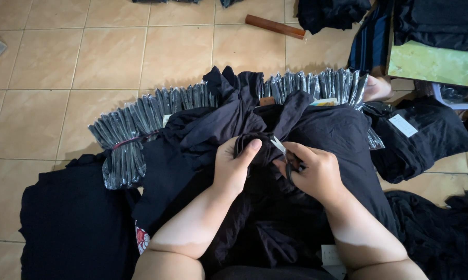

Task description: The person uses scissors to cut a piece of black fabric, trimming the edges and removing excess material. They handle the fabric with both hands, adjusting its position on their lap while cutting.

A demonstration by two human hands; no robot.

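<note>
Left hand (pixel 235 167) bunches soft black garment (pixel 254 142); right hand (pixel 312 171) holds slim metal scissors (pixel 279 145).

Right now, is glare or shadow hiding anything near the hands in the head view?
Head view: even daylight, sharp focus; glare glints on the plastic-wrapped bundles; the black garment swallows fold detail; small scissors in the right hand catch light; left hand clearly lit.

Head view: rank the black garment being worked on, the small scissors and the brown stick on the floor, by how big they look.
1. black garment, by far the largest.
2. brown stick, though it lies farther from the camera, so it may be larger than it seems.
3. small scissors, mostly hidden in the right hand.
</note>
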